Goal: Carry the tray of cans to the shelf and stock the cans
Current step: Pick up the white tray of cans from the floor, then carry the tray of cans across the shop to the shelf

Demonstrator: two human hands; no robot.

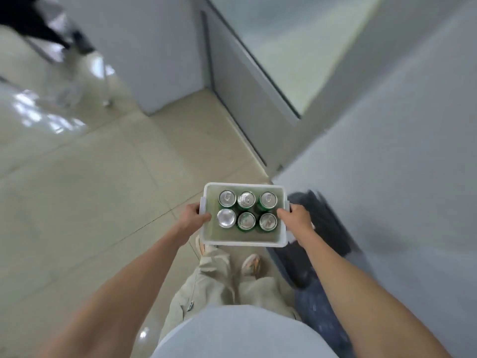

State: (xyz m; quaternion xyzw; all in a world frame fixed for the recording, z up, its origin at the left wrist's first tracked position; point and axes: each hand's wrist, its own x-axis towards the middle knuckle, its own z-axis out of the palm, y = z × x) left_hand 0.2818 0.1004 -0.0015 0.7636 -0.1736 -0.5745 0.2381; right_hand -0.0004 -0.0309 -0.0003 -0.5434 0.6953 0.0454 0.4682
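A white plastic tray (244,243) hangs in front of my body above the tiled floor. Inside it stand several green cans (247,220) with silver tops, in two rows of three. My left hand (192,215) grips the tray's left rim, thumb inside. My right hand (296,219) grips the right rim the same way. Both arms reach forward from the bottom of the frame. No shelf shows in this view.
A white wall (400,151) runs close along my right. Ahead is a grey door with a frosted glass panel (291,47). A dark bag (322,228) lies on the floor by the wall. A white cabinet (154,60) stands ahead left. Metal legs (107,99) stand far left.
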